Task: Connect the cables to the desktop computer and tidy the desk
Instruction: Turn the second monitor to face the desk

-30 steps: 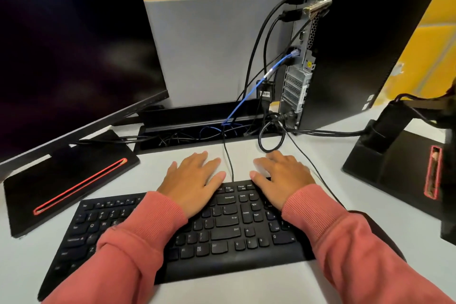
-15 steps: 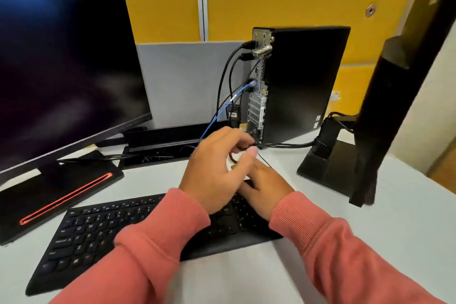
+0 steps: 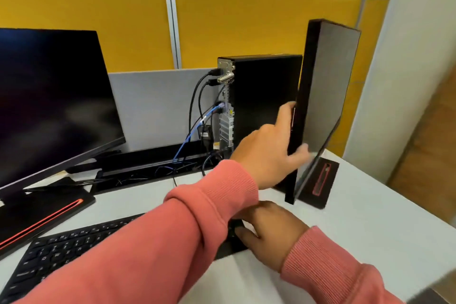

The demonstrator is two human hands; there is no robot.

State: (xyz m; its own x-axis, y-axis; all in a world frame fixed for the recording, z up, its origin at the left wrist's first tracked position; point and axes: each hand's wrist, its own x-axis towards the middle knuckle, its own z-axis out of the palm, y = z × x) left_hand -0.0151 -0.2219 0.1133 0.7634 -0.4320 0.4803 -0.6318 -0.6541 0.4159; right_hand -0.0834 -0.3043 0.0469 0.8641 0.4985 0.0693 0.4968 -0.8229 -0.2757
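At desk's right, left hand (image 3: 269, 153) grip clamped on second monitor (image 3: 320, 106), right hand (image 3: 269, 229) grip unclear, on keyboard (image 3: 74, 247)

You face yellow wall panels (image 3: 246, 20) behind the desk's back edge, split by a grey upright strip (image 3: 171, 12). A low grey divider (image 3: 158, 103) stands along that edge. At your far right you see a white wall (image 3: 404, 61) with wooden flooring (image 3: 429, 136) beyond the desk's right corner.

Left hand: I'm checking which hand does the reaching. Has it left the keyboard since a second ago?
Yes. The left hand has gone up and right off the keyboard to grip the right monitor beside the desktop computer.
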